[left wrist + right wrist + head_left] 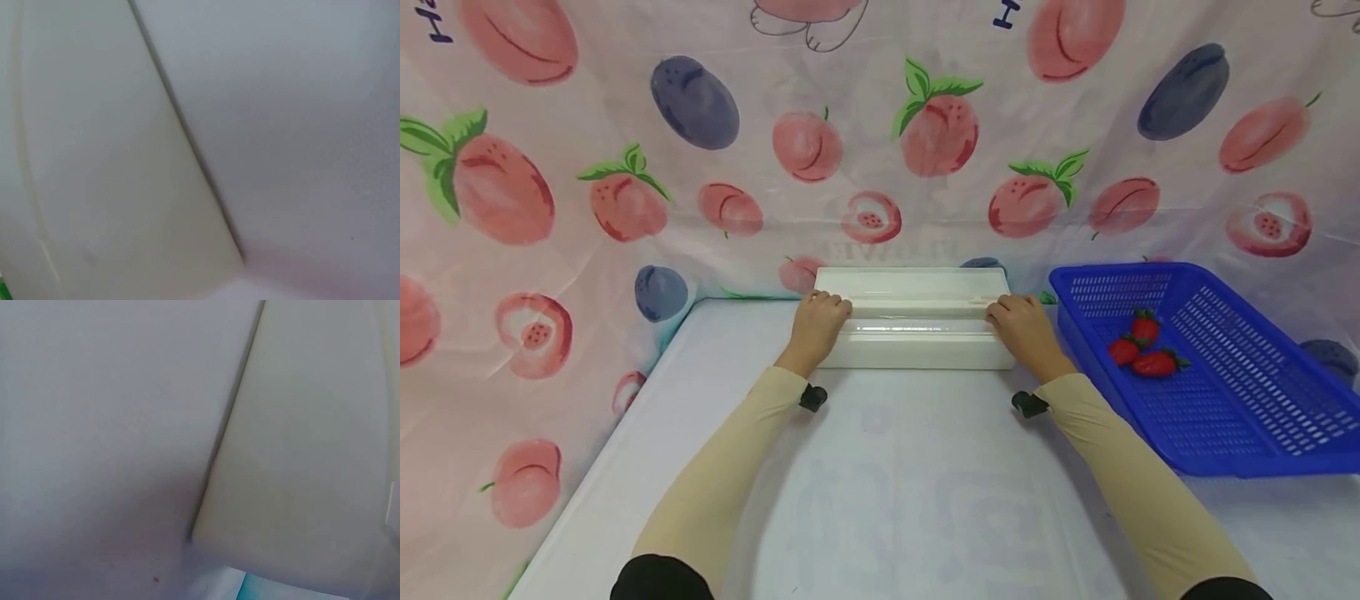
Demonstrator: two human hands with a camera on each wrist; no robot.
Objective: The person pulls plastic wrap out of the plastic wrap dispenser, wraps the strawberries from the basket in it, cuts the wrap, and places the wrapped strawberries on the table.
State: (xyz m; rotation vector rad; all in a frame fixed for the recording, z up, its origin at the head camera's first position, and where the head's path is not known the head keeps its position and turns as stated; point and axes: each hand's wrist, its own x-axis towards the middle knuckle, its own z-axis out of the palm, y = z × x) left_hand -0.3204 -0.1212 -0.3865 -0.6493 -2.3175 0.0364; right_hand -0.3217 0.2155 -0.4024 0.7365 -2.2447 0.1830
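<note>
A table [910, 483] (white-topped) bears a white case [917, 353] and blue basket [1225, 367].

There are two hands [817, 329] and one white box [917, 353]. At right are one blue basket [1206, 446] and three strawberries [1156, 364].

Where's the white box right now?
In the head view, the white box sits near the far edge of the table, left of the blue basket, with the left hand and right hand at its two ends.
</note>
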